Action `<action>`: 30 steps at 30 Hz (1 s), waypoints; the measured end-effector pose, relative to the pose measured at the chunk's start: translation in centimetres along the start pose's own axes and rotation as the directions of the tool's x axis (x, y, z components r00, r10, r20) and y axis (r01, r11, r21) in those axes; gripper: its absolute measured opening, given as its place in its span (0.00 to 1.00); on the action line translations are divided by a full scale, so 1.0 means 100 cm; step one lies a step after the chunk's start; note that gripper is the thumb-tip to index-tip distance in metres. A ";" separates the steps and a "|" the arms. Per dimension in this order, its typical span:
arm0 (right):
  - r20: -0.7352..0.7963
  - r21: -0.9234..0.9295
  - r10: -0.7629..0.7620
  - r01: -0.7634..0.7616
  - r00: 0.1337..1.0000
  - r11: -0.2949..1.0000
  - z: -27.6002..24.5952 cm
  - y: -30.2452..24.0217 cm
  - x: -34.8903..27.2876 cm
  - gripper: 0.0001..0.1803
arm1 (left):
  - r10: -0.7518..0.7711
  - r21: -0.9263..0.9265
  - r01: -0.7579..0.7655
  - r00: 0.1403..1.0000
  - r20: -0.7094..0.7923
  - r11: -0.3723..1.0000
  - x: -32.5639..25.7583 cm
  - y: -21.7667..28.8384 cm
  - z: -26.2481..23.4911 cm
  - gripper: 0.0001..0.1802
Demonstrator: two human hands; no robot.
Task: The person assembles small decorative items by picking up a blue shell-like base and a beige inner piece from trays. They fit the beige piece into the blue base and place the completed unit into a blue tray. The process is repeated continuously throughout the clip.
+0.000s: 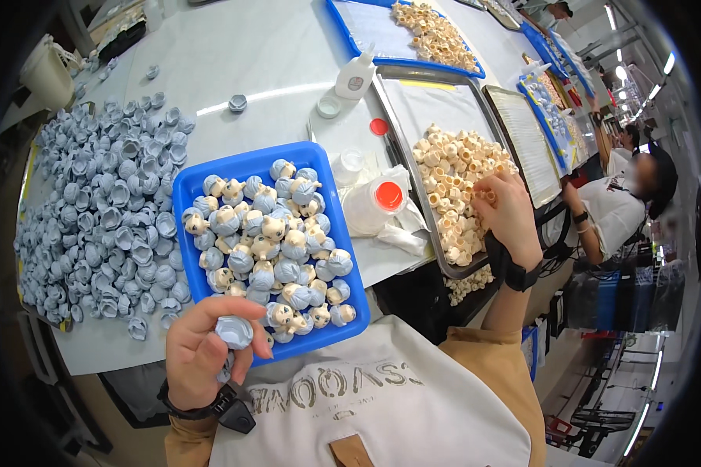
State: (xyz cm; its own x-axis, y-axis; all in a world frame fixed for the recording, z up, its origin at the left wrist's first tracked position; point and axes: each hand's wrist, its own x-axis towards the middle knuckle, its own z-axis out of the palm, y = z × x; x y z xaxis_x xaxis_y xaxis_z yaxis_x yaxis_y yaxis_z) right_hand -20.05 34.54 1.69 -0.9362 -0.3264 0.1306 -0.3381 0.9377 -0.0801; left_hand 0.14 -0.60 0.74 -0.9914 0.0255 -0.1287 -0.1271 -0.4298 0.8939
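My left hand [199,346] grips a blue cap [234,332]. Rightward, past the blue tray [319,340], my right hand [510,214] touches cream pieces [453,158] (whether gripping, I cannot tell).

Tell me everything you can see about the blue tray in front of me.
The blue tray looks like plastic: rectangular, rounded corners, raised rim. It rests at an angle on the pale table, near edge seemingly overhanging, and holds many blue-haired doll heads. Your left hand overlaps its near left corner.
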 end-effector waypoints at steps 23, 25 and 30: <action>-0.416 0.757 -0.582 0.621 0.699 0.205 -0.017 -0.188 -0.039 0.16 | -0.209 0.237 0.144 0.937 0.278 0.961 -0.005 0.009 0.012 0.34; -0.437 0.720 -0.600 0.660 0.670 0.213 -0.011 -0.189 -0.040 0.18 | -0.227 0.243 0.163 0.937 0.266 0.956 -0.004 0.008 0.013 0.33; -0.366 0.769 -0.703 0.624 0.609 0.140 -0.011 -0.181 -0.038 0.21 | -0.263 0.246 0.195 0.921 0.287 0.950 -0.006 0.004 0.004 0.32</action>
State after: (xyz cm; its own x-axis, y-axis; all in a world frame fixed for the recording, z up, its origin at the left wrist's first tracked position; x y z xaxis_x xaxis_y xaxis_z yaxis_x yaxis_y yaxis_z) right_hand -10.23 18.94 3.77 -0.2974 -0.8146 0.4979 -0.7052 -0.1641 -0.6897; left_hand 0.70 -0.39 1.39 -0.8891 0.3954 -0.2307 -0.3217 -0.1811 0.9294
